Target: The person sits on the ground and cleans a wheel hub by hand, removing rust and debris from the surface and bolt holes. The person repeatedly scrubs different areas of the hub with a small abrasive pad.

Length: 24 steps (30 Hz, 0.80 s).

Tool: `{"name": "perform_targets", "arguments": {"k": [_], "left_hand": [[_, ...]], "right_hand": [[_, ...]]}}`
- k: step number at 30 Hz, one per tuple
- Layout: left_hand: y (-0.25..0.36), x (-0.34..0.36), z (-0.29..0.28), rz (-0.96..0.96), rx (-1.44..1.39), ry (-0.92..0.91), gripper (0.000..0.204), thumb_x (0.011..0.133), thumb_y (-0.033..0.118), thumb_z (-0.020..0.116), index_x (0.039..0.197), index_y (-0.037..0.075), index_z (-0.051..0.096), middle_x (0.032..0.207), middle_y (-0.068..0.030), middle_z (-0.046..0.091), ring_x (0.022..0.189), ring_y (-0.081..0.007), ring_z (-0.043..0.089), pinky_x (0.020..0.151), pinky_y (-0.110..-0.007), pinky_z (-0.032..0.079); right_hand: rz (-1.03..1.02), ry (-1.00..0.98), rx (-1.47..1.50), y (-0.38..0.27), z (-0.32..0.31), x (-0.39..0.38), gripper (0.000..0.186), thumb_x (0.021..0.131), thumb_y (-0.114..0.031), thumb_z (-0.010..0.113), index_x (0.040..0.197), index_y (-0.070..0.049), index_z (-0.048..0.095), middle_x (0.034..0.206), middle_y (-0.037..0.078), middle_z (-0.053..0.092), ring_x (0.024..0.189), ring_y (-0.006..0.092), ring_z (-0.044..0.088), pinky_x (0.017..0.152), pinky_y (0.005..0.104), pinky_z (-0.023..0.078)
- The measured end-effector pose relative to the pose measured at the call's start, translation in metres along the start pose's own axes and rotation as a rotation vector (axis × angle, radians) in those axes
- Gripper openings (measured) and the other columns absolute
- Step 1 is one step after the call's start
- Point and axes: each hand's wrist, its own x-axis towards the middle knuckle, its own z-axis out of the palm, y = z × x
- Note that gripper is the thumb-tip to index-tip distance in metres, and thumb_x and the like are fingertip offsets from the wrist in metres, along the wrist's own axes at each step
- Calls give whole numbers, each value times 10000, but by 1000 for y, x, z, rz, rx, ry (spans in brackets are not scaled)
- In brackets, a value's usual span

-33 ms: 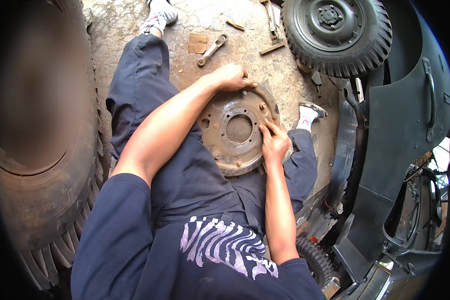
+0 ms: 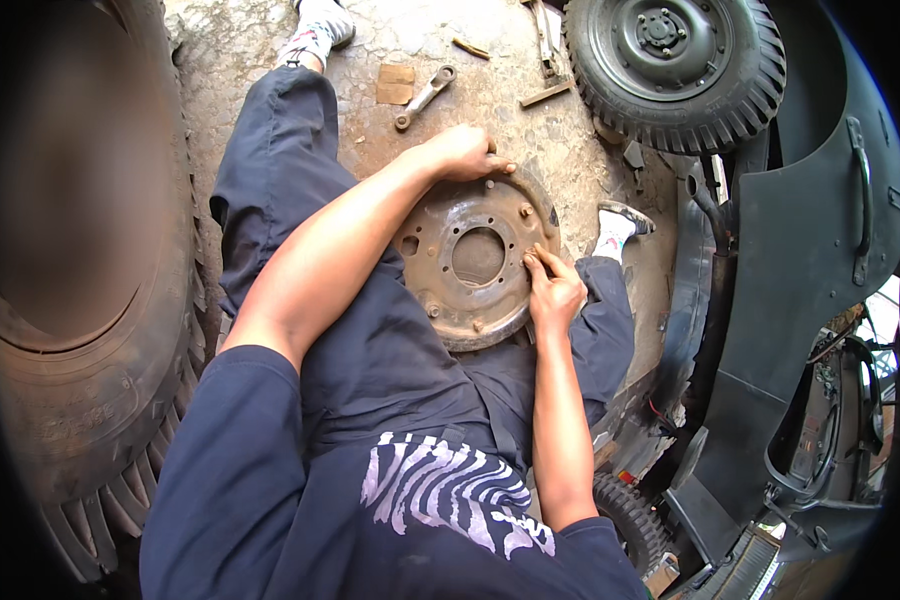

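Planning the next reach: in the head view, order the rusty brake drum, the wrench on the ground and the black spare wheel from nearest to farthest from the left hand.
From the left hand:
1. Rusty brake drum: on the lap, its upper rim under the hand.
2. Wrench: on the ground just beyond the hand.
3. Black spare wheel: lying at the upper right, farthest.

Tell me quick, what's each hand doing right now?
Left hand: curled over the top rim of the rusty brake drum, gripping it.
Right hand: fingertips pinched at a bolt on the drum's face.
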Motion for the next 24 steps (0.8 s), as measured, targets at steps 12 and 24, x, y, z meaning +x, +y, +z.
{"name": "perform_targets", "arguments": {"k": [12, 24], "left_hand": [[5, -4, -7, -12, -10, 13, 625, 983, 614, 660, 1030, 6, 796, 949, -294, 754, 916, -423, 758, 844, -499, 578], [17, -14, -10, 0, 27, 49, 579, 1019, 592, 604, 1104, 55, 801, 1003, -270, 761, 983, -445, 740, 904, -505, 573]], "right_hand": [[-49, -4, -64, -14, 14, 8, 285, 820, -97, 876, 1101, -62, 844, 912, 147, 755, 849, 243, 730, 802, 375, 581], [5, 138, -158, 16, -14, -19, 249, 894, -76, 832, 1140, -47, 807, 1022, 126, 769, 911, 244, 751, 840, 358, 594]]}}
